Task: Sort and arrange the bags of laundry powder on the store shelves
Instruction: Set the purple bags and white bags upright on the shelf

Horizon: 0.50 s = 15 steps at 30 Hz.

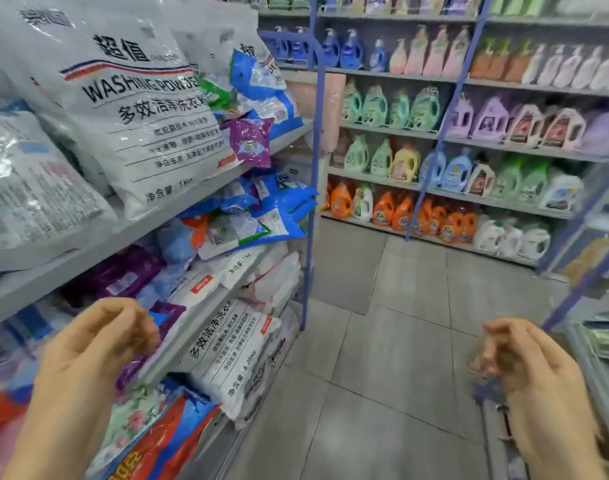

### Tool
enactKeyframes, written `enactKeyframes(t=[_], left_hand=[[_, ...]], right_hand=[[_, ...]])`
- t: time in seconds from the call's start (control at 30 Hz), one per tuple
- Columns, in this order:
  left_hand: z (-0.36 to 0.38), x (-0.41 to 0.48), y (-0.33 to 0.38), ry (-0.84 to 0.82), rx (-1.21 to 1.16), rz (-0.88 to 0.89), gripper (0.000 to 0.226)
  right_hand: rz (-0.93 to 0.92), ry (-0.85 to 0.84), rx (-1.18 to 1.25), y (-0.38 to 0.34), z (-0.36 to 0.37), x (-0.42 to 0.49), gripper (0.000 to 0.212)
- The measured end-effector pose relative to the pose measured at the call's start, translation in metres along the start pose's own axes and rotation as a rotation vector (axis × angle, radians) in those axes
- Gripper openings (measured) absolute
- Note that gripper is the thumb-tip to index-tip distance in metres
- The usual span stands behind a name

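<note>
At seven o'clock the left hand [98,344] hovers close to the shelves [206,194], its grip loosely curled and empty. At five o'clock the right hand [528,358], blurred, hangs over the floor [382,375] with the same slack, empty grip. The bags of laundry powder crowd the shelves from eight to eleven o'clock: white bags [233,355] lowest, blue bags [261,216] tumbled above, a big white bag [140,109] leaning up top, and at one o'clock detergent bottles [400,209] line the far racks.
</note>
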<state>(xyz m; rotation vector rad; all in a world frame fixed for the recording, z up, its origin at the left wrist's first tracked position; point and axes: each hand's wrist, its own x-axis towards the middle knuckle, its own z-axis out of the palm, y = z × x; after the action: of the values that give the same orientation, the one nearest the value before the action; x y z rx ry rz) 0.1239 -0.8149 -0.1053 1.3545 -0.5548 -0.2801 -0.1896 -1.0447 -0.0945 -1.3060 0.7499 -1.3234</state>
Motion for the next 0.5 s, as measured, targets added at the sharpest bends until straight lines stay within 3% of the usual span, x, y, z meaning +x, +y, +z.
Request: enactKeyframes(t=[0.1, 0.13, 0.23, 0.37, 0.5], left_hand=[[0.037, 0.049, -0.005, -0.208, -0.223, -0.186, 0.035], [0.047, 0.068, -0.009, -0.263, -0.184, -0.132, 0.032], [0.082, 0.133, -0.033, -0.049, -0.073, -0.02, 0.052], [0.125, 0.2, -0.033, -0.119, -0.042, 0.051, 0.019], [0.157, 0.248, -0.039, -0.15, -0.055, 0.068, 0.017]], right_hand=[[-0.002, 0.004, -0.005, 0.023, 0.013, 0.054, 0.051], [-0.006, 0.004, -0.007, 0.029, 0.019, 0.073, 0.051], [-0.006, 0.015, -0.017, 0.05, 0.037, 0.13, 0.05], [0.0, 0.017, 0.02, 0.07, 0.063, 0.198, 0.052], [-0.006, -0.018, 0.052, 0.089, 0.097, 0.26, 0.049]])
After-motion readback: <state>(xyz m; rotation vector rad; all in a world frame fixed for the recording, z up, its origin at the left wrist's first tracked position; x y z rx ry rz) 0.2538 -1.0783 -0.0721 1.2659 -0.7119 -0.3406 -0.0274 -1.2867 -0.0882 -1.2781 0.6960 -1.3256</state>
